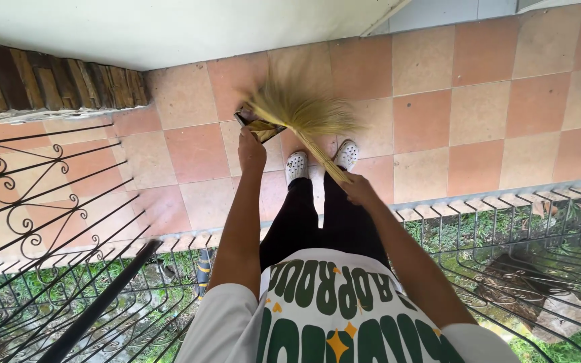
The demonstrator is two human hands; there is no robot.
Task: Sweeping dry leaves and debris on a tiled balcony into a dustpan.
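Broom (302, 107) bristles blurred; dustpan (258, 128) mostly hidden behind left hand (251, 151)

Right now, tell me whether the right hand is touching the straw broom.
Touching. The head view shows the right hand closed around the thin handle end of the straw broom, with no gap between fingers and bundle.

Broom (304, 111) on tiled floor (479, 107) ahead of shoes (321, 160); dustpan (258, 126) left of broom; railing (42, 202) far left
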